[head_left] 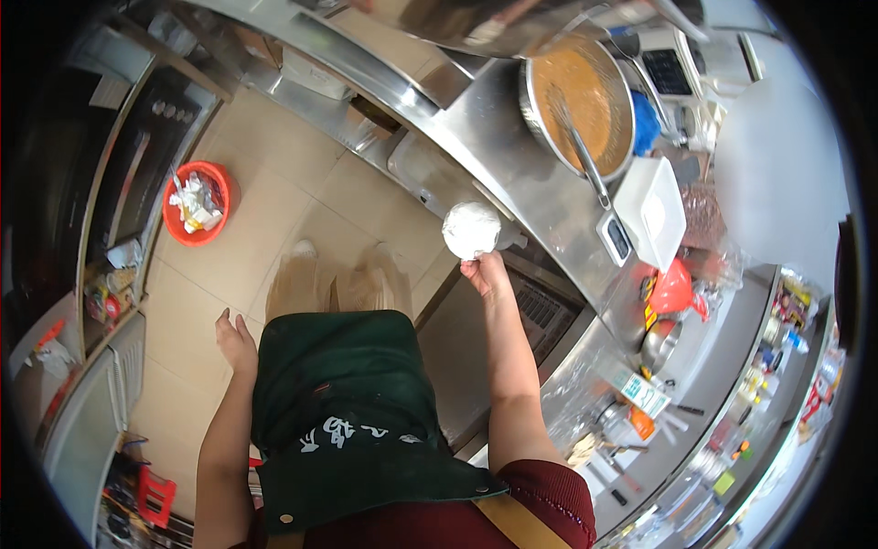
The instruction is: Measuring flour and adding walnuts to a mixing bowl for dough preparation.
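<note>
My right hand (484, 274) grips the near edge of a round white thing (472, 231), held out beside the front edge of the steel counter (512, 197). Its top looks pale and lumpy, like a cup or scoop filled with something white, but I cannot make out its exact kind. Low at my left side hangs my left hand (236, 342), its fingers stretched out with nothing in them. On the counter, beyond my right hand, a large metal bowl (528, 114) holds brown batter (585, 87). A whisk (585, 151) leans in it, its handle over the rim.
A white rectangular tub (672, 197) and a small digital device (614, 238) stand beside the bowl. Another big metal vessel (448, 23) is at the far edge. An orange-red bin (229, 220) with rubbish stands on the tiled floor. Shelves with packages (791, 311) curve along the right.
</note>
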Demonstrator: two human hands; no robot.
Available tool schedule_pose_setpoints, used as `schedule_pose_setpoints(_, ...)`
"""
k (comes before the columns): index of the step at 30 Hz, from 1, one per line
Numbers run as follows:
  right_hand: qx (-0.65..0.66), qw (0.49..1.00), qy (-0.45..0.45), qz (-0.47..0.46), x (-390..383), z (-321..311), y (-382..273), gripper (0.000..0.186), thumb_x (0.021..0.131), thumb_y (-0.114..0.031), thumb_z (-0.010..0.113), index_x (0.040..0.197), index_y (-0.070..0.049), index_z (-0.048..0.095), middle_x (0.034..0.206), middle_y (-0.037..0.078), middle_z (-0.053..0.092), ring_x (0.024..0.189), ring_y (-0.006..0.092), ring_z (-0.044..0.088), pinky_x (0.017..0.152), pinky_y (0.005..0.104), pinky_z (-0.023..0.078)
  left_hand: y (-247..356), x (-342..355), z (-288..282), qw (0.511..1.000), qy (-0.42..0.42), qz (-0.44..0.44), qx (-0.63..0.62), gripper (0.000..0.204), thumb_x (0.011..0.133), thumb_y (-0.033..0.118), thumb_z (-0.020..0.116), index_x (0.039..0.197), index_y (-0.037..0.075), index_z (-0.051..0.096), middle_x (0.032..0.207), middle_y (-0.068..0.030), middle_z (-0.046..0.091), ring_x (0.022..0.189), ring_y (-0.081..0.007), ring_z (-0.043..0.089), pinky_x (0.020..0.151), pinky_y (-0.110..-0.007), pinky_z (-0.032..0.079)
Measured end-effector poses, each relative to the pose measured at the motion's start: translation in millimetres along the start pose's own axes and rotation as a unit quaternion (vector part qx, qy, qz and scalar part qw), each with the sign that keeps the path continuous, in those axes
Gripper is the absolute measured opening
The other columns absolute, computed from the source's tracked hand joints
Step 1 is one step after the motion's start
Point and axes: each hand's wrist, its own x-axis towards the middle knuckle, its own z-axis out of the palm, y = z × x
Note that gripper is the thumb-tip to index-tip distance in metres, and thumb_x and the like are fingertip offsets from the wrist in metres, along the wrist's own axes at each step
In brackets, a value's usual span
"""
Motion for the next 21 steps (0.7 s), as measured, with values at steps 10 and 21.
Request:
schedule_pose_setpoints(10,0.074,0.996,-0.027,0.029,-106,4,-1,0.016,0.078,0.000,0.035,0.089,0.005,0.046,0.061,0.009,0.053,0.047,0.0154,0.052,0.041,0.0262,0.046,20,19,-52,0.997,-0.023,0.035,0.071,0.032,0.084,0.019,0.043,0.105,-0.004,0.044,0.103,-0.0200,0.048,0.097,-0.0328,0.045,0.083,-0.038,0.035)
schedule_pose_setpoints(21,0.124,0.988,-0.023,-0.094,-192,-67,-177,0.017,0.076,0.000,0.043,0.092,0.003,0.047,0.066,0.008,0.056,0.048,0.0154,0.055,0.040,0.0242,0.048,72,3,-30,0.997,-0.075,0.028,0.003,0.035,0.084,0.023,0.041,0.106,-0.005,0.043,0.107,-0.0208,0.045,0.100,-0.0332,0.043,0.084,-0.038,0.035)
